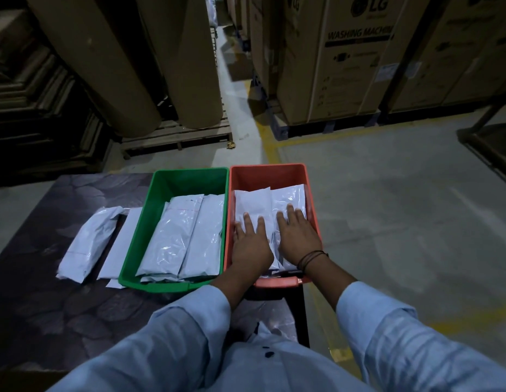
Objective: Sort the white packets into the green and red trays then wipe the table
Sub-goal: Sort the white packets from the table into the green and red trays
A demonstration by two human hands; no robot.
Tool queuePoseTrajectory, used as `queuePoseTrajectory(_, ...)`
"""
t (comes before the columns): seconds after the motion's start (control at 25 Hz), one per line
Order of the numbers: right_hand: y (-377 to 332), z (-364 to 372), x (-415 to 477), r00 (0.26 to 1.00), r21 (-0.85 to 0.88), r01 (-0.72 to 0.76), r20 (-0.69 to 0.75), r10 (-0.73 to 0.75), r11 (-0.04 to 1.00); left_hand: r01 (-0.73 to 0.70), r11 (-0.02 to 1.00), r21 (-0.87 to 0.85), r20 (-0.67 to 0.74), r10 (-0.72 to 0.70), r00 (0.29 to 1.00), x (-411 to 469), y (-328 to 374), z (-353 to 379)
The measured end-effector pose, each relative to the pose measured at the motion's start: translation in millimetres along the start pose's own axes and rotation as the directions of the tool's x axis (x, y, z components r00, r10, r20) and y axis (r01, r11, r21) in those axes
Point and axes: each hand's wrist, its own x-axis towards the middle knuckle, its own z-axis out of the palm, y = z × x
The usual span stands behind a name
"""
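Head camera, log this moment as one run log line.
left hand: flat on packets in red tray | right hand: same | green tray: holds packets | loose packets: on table

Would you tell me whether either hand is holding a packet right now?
Neither grips anything: the left hand and right hand lie flat, palms down, pressing the white packets in the red tray.

Green tray (138, 239): on the dark table (48, 306), touching the red tray on its left side; long white packets (186, 236) lie flat inside, side by side
Red tray (268, 174): at the table's right edge; white packets (254, 205) stacked flat inside
Loose packets (87, 241): on the table left of the green tray, one crumpled, one flat
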Motion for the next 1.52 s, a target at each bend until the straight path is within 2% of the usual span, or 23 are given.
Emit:
queuePoseTrajectory(0.2,-0.9,-6.0,-2.5,0.999,0.046,0.012,-0.032,-0.010,0.999,-0.033,0.999,0.030,-0.063,0.034,0.997,0.1,0.1,-5.3)
queuePoseTrajectory(0.44,-16.2,-19.3,-5.0,0.986,0.163,0.062,-0.164,-0.035,0.985,-0.123,0.992,-0.010,-0.227,0.118,0.967,-10.4,-3.8,-35.8)
queuePoseTrajectory(0.56,-31.1,-23.5,1.5,0.972,0.217,0.090,-0.233,-0.038,0.972,-0.111,0.987,-0.119,-0.287,0.073,0.955,-19.6,-15.0,-56.8)
queuePoseTrajectory(0.72,-63.6,-32.0,6.5,0.943,0.261,0.142,-0.328,-0.051,0.955,-0.099,0.984,-0.149,-0.353,0.041,0.935,-34.5,-50.2,-80.8)
queuePoseTrajectory(0.88,-118.3,-41.9,16.1,0.911,0.248,0.220,-0.397,-0.109,0.943,-0.028,0.977,-0.213,-0.428,-0.068,0.901,-48.7,-110.2,-92.9)
queuePoseTrajectory(1.08,-200.5,-35.6,34.5,0.894,0.218,0.294,-0.408,-0.187,0.931,-0.028,0.922,-0.386,-0.489,-0.178,0.854,-62.2,-200.5,-92.6)
queuePoseTrajectory(1.24,-281.6,-38.4,53.8,0.894,0.231,0.281,-0.416,-0.167,0.931,-0.064,0.910,-0.410,-0.527,-0.179,0.831,-73.3,-278.0,-97.1)
queuePoseTrajectory(1.4,-365.4,-28.8,69.8,0.899,0.200,0.292,-0.391,-0.197,0.935,-0.026,0.891,-0.454,-0.491,-0.226,0.842,-63.5,-372.9,-96.5)
queuePoseTrajectory(1.52,-406.8,-20.1,79.4,0.913,0.203,0.267,-0.367,-0.180,0.942,0.054,0.908,-0.415,-0.404,-0.237,0.884,-54.1,-422.3,-92.8)
